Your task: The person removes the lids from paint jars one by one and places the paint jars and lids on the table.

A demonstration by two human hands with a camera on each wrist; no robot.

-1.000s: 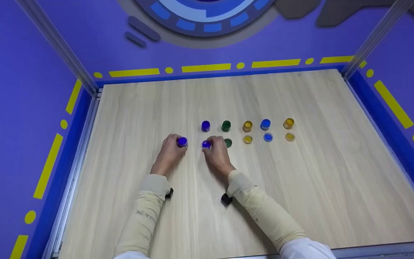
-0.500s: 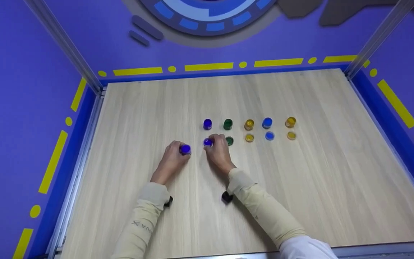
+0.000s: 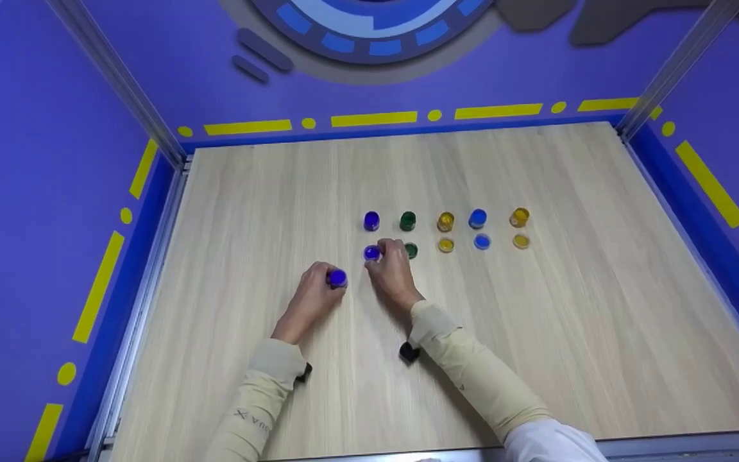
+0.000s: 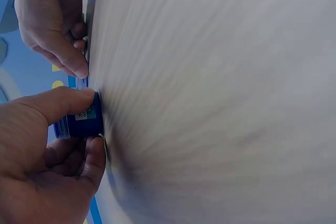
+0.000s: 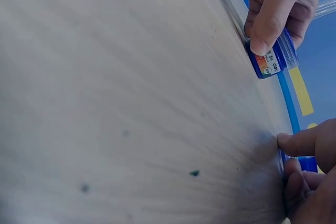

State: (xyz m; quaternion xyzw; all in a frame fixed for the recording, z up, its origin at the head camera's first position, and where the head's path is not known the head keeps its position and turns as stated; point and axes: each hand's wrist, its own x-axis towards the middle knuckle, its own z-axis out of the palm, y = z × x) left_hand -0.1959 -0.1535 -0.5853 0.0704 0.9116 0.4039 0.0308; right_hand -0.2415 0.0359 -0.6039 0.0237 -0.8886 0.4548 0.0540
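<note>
In the head view my left hand (image 3: pixel 313 295) grips a small blue-violet paint jar (image 3: pixel 338 278) upright. The right wrist view shows a printed label on its side and ridges round its upper part. Its base is at the table surface, between thumb and fingers in the left wrist view. To the right, my right hand (image 3: pixel 393 269) has its thumb and forefinger at the edges of a flat blue-violet jar lid (image 3: pixel 371 253) lying on the table. A green lid (image 3: pixel 412 250), partly hidden, lies just beyond that hand.
Behind stands a row of jars: blue-violet (image 3: pixel 371 221), green (image 3: pixel 408 221), yellow (image 3: pixel 446 221), blue (image 3: pixel 478 218) and another yellow (image 3: pixel 520 217). Before them lie a yellow lid (image 3: pixel 446 245), a blue lid (image 3: pixel 482 241) and another yellow lid (image 3: pixel 521 241). Walls enclose the wooden table (image 3: pixel 568 321).
My left hand has brought the paint jar nearer to me and slightly right. The right hand stays at the blue-violet lid, of which a little more shows. The view has shifted slightly.
</note>
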